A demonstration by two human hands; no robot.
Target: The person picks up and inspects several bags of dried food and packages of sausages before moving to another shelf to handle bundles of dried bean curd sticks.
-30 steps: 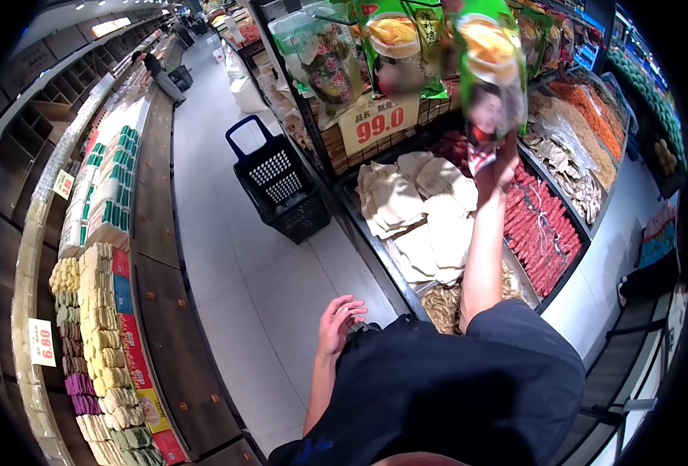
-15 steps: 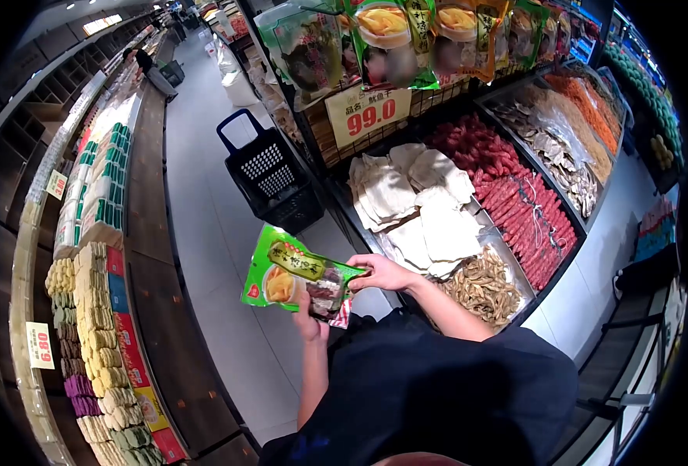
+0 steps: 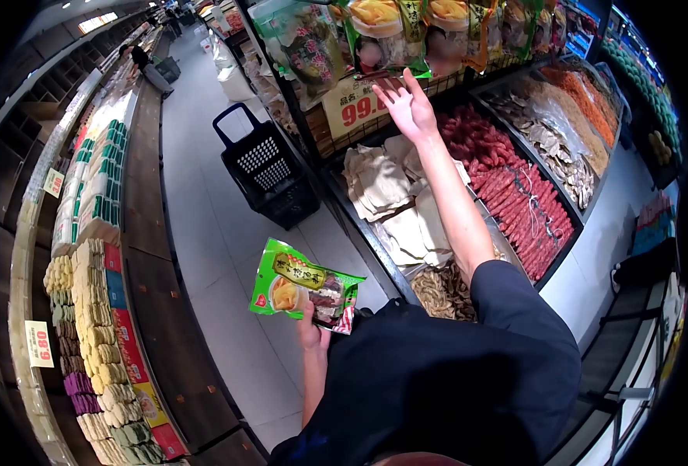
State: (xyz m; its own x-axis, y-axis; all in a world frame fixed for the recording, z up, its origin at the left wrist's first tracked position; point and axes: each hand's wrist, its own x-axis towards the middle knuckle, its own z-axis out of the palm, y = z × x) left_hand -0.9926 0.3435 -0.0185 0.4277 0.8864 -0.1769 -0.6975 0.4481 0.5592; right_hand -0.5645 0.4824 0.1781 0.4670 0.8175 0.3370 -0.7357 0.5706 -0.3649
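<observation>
My left hand (image 3: pixel 313 329) grips a green food packet (image 3: pixel 306 286) by its lower edge, thumb on the front. The packet has a clear window and a picture of a bowl of yellow pieces. My right hand (image 3: pixel 411 109) is stretched up and forward, fingers spread, with nothing in it. Its fingertips are close below a hanging green packet (image 3: pixel 386 35) of similar look, and the hand partly covers a 99.0 price sign (image 3: pixel 351 109). Beneath my right forearm lie flat white dried sheets (image 3: pixel 379 186) in a display bin.
A black shopping basket (image 3: pixel 270 167) with a raised handle stands on the aisle floor. Dried red sausages (image 3: pixel 515 210) fill the bin at right. Along the left runs a shelf with stacked noodle bundles (image 3: pixel 99 311). A person (image 3: pixel 151 71) is farther up the aisle.
My right hand has let go of the green packet and reached up to the hanging packets. My left hand still holds the packet, now slightly lower and to the right.
</observation>
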